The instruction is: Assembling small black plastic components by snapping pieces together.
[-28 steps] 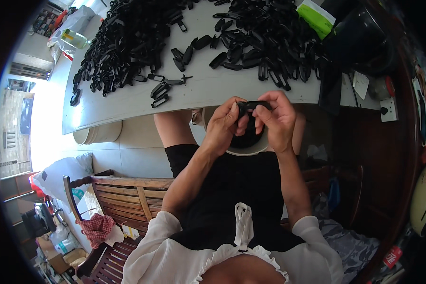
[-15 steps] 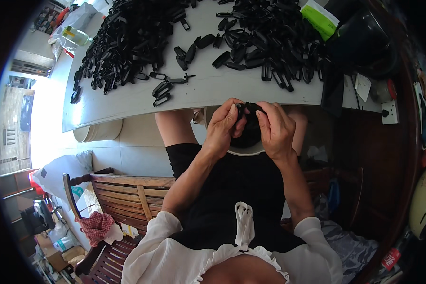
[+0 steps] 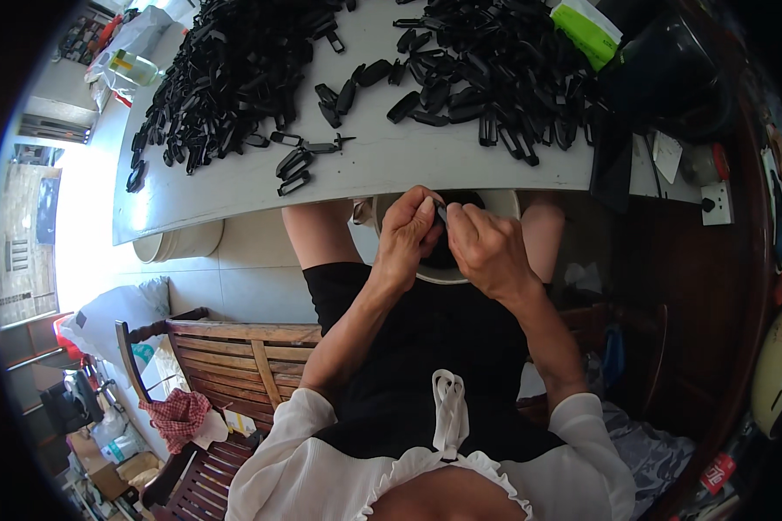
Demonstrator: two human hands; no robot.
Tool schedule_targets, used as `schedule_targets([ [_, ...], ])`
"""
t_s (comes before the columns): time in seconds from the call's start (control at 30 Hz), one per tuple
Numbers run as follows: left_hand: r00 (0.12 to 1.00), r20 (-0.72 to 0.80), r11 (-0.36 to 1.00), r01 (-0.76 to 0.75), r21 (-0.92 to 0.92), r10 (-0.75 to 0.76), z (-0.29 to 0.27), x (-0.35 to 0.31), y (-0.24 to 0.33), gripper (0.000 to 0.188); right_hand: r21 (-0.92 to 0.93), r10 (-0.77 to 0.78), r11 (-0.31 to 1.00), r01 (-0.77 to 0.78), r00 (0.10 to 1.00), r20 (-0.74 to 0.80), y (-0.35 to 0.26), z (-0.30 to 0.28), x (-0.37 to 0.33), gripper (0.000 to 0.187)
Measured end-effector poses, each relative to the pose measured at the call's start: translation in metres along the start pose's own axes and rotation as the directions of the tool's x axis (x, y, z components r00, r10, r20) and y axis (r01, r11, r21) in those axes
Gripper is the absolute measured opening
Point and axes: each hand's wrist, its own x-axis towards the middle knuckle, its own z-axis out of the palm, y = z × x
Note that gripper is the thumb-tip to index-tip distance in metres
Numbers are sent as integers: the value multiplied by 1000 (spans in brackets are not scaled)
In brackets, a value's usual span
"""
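Note:
Above a pale bucket (image 3: 511,205) between my knees, my two hands meet. My left hand (image 3: 402,233) is closed, pinching a small black plastic piece (image 3: 440,212) between thumb and fingers. My right hand (image 3: 488,247) is closed too, its thumb and forefinger pressed against the same piece from the right. The fingers cover most of the piece. Dark contents (image 3: 443,253) show inside the bucket below. On the table, a few loose black plastic clip-like parts (image 3: 295,162) lie near the front edge, ahead of my left hand.
The white table (image 3: 365,165) carries a large heap of black parts (image 3: 226,87) at left and another heap (image 3: 469,74) at right. A green tissue pack (image 3: 586,33) and a dark container (image 3: 669,78) stand far right. A wooden bench (image 3: 235,356) is behind on the left.
My right hand has turned over and moved left, closing in on the left hand. The black piece it held before no longer shows in its fingertips. My left hand has barely moved.

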Motion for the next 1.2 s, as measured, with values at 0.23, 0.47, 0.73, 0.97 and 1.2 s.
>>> schedule_targets([
  [0.23,930,-20,915,-356,192,366,-1,6,-9,18,946,377,202,-255,911,165,1,6,-19,41],
  [0.47,975,181,982,-100,-162,129,5,4,-6,28,930,387,4,-367,858,337,9,21,-25,28],
  [0.73,650,134,54,-262,964,748,-31,93,41,32,-49,352,927,-373,815,460,27,20,-28,29],
  [0.97,796,-65,421,-247,873,602,-57,107,37,32,200,326,930,-307,943,-65,34,29,53,23],
  [1.2,956,-204,973,-183,140,209,-48,42,35,17,72,390,918,-390,921,24,44,58,89,25],
])
